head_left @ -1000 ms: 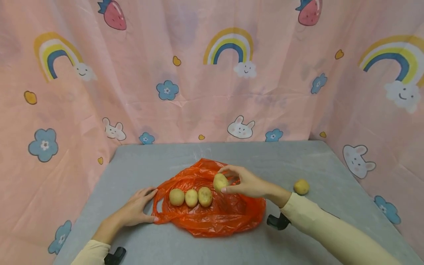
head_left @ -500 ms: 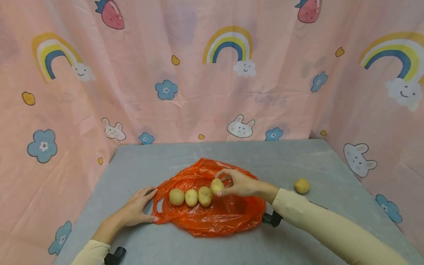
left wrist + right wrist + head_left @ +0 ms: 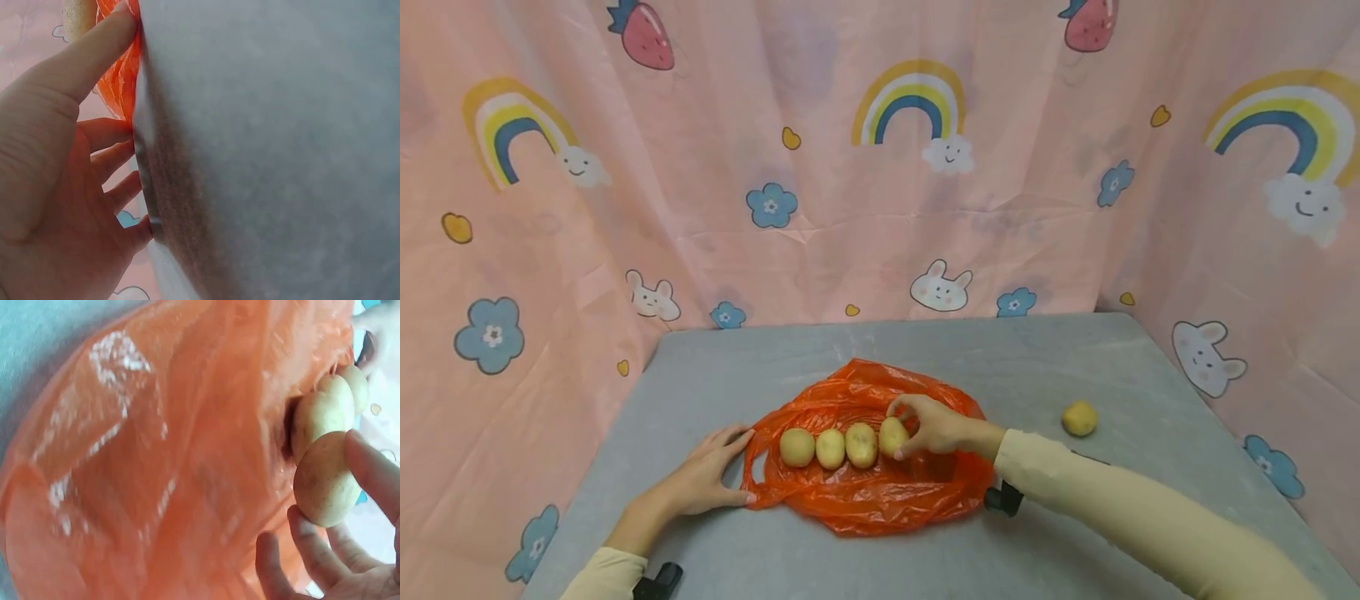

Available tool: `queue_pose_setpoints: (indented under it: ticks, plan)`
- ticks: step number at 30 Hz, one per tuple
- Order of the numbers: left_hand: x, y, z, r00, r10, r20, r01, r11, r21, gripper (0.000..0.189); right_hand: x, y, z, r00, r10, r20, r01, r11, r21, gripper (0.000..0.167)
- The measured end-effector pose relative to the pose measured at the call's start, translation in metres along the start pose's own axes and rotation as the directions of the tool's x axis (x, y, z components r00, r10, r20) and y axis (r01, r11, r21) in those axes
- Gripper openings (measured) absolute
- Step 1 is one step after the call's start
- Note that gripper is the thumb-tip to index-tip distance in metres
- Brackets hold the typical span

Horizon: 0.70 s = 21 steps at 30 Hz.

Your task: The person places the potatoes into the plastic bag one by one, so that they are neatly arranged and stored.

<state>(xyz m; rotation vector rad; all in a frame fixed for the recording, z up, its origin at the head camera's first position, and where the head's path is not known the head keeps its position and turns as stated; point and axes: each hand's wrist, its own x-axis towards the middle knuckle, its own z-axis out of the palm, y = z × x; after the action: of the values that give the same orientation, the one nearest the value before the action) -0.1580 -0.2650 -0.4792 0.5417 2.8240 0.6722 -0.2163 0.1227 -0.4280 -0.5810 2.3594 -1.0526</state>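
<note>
My right hand [image 3: 934,427] pinches a potato [image 3: 892,438] between thumb and fingertips, at the right end of a row. Three more potatoes stand in that row: a left one [image 3: 797,448], a middle one [image 3: 831,450] and a spotted one [image 3: 861,446] beside the held one. All rest on an orange-red plastic bag [image 3: 887,507] spread flat. In the right wrist view the held potato [image 3: 326,481] appears against its neighbour. With spread, fairly straight fingers, my left hand [image 3: 698,479] rests on the bag's left handle end; the left wrist view shows its fingertips on the bag's edge and table.
A single potato [image 3: 1079,418] lies on the grey table [image 3: 760,350] to the right, beyond my right sleeve. Behind and at both sides hangs a pink patterned curtain [image 3: 835,258]. Each wrist carries a black camera, such as the right one [image 3: 1003,499].
My right hand has brought its potato down and slightly left, to the end of the row on the bag. The left hand has stayed on the bag's left end.
</note>
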Motion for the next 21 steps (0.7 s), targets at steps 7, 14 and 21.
queue_pose_setpoints:
  ticks: [7, 14, 21]
  plan:
    - [0.0, -0.001, 0.001, 1.0, -0.007, 0.0, 0.007, 1.0, 0.0, 0.106, 0.001, -0.001, 0.007, 0.997, 0.045, -0.056, -0.045, 0.999, 0.003, 0.044]
    - [0.002, -0.002, 0.002, 1.0, -0.021, 0.003, 0.021, 1.0, -0.002, 0.106, 0.003, -0.002, 0.012, 0.994, 0.078, -0.073, -0.078, 0.997, -0.008, 0.046]
    - [0.0, -0.003, 0.003, 1.0, -0.013, -0.007, 0.013, 1.0, -0.002, 0.106, 0.005, -0.003, 0.014, 0.993, 0.085, -0.076, -0.088, 0.995, -0.044, 0.046]
